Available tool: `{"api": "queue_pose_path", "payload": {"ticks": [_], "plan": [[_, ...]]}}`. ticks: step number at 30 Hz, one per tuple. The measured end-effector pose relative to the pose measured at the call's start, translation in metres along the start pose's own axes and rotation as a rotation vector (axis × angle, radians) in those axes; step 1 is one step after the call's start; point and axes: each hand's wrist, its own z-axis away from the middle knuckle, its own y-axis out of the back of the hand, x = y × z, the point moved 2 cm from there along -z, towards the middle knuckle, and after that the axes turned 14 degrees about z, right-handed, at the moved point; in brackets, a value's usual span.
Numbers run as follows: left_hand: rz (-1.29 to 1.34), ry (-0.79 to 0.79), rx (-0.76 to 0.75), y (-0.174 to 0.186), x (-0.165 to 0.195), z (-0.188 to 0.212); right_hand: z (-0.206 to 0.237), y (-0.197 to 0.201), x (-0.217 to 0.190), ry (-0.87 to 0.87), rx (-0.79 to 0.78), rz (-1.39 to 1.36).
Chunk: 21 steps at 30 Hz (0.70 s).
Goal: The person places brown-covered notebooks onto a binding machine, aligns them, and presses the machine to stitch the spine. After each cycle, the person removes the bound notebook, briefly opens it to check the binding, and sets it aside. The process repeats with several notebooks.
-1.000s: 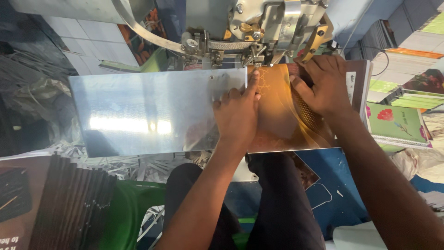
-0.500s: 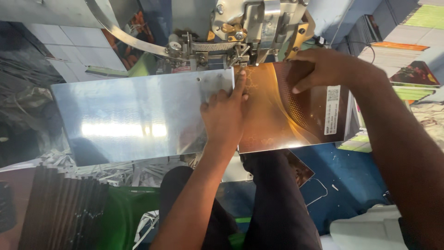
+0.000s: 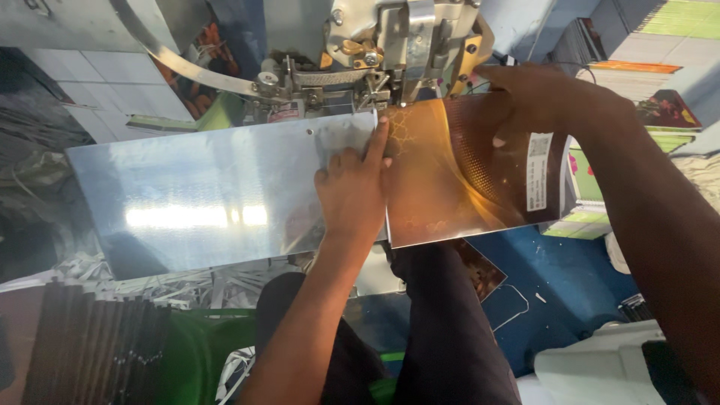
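Note:
A glossy orange-brown booklet [image 3: 457,187] lies across the right end of a shiny metal machine table [image 3: 202,195], its upper edge under the metal stitching head [image 3: 382,45]. My left hand [image 3: 352,187] lies flat on the table's right end, with the index finger stretched along the booklet's left edge toward the head. My right hand [image 3: 540,101] grips the booklet's upper right part, thumb on its cover beside a white label. The booklet's far edge is hidden under the head.
A curved metal band [image 3: 180,64] arcs from the machine to the upper left. Stacked printed booklets [image 3: 660,97] sit at the right. A dark pile of covers [image 3: 90,345] lies lower left, paper trimmings [image 3: 187,285] under the table. My legs are below.
The booklet has slid to the right and spread wider over the table edge. My right hand moved up and right with it; my left hand stayed flat, its index finger now extended.

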Motion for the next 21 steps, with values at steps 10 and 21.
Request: {"api": "queue_pose_path", "payload": {"ticks": [10,21], "plan": [[0.007,-0.028,0.017,-0.01,-0.012,0.008,0.033,-0.012,0.036,-0.006,0.224,0.389],[-0.067,-0.069,0.019,-0.035,-0.015,0.001,0.072,-0.033,0.109,-0.17,0.294,0.573]]}}
